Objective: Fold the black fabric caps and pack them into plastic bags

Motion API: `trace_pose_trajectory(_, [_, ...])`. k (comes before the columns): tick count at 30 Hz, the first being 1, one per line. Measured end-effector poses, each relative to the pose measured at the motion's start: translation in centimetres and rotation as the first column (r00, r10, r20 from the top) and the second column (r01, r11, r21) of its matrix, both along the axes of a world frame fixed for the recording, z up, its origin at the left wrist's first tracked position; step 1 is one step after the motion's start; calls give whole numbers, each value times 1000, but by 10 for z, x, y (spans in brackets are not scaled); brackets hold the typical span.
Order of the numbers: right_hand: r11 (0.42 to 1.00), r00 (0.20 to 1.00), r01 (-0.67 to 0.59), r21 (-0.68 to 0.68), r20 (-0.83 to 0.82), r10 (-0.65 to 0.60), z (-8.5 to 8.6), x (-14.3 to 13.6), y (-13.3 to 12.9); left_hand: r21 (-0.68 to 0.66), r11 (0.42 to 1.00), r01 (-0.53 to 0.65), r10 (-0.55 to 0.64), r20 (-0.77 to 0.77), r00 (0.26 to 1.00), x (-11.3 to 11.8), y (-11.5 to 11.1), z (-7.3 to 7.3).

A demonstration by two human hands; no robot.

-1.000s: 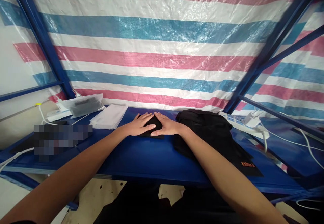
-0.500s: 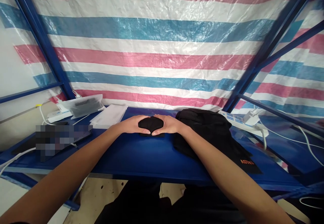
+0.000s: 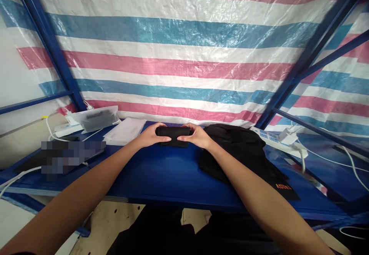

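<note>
A compact black roll of cloth (image 3: 174, 134) sits at the middle of the blue tabletop (image 3: 155, 174), with a short flap hanging at its front. My left hand (image 3: 150, 136) grips its left end, the thumb across the front and the fingers behind. At the right end my right hand (image 3: 198, 136) holds it in the same way. The thumbs are apart, and the fingertips behind the roll are partly hidden. Close to my right hand and forearm lies a spread black garment (image 3: 239, 143) with orange lettering near its lower corner.
White papers (image 3: 123, 130) lie left of the roll, beside a translucent pouch (image 3: 98, 118). A blurred-out device (image 3: 72, 161) rests at the left edge. At the right, a white power strip (image 3: 275, 141) trails cables. Blue frame posts (image 3: 53, 55) and striped sheeting (image 3: 178, 63) enclose the table.
My hands have moved apart along the roll, baring more of its front. Before, my thumbs nearly met and the cloth looked bunched; now it looks straighter and wider.
</note>
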State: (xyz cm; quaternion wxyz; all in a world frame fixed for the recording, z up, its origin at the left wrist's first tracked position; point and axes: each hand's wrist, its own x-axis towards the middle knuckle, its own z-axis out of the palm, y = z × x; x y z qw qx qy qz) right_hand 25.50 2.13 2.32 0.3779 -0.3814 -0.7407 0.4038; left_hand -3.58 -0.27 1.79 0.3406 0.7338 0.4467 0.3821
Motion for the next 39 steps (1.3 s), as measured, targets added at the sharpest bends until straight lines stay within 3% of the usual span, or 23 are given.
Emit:
trace_pose_trajectory(5, [960,963,-56,-273,-268,-20,2,-12,-11,-171,985,-10,79,397,914,14,-6,2])
trace_pose_trajectory(9, [915,932,-139,-378,-363,-8,5,-16,-17,-250,967,50,83,494,866,22,-12,4])
trace_pose_trajectory(12, [891,906,-227,-394,-422,44,7,-17,-19,-268,963,3,138,504,853,23,-12,2])
trace_pose_trajectory(16, [899,901,-203,-388,-434,16,11,-15,-20,-296,954,40,117,494,862,18,-8,4])
trace_pose_trajectory(21, [838,895,-384,-388,-380,235,17,-4,-20,-539,821,190,112,478,871,-1,-4,13])
trace_pose_trajectory(24, [807,898,-420,-415,-316,305,14,-2,-18,-526,815,243,-14,401,916,-5,-10,19])
trace_pose_trajectory(27, [857,943,-280,-431,-289,163,7,-9,-14,-446,828,340,-218,304,928,2,-19,22])
trace_pose_trajectory(29, [906,966,-149,-395,-256,47,2,-14,-13,-392,859,328,-235,268,934,9,-23,21])
trace_pose_trajectory(33, [986,992,29,-162,-117,-48,2,-21,-17,-350,915,202,-70,355,932,20,-18,11])
trace_pose_trajectory(35, [999,997,24,-34,-77,-26,4,-22,-21,-356,919,167,-7,410,912,22,-14,5])
trace_pose_trajectory(39, [980,991,-115,165,-49,124,7,-23,-28,-312,940,140,31,485,874,23,-10,-2])
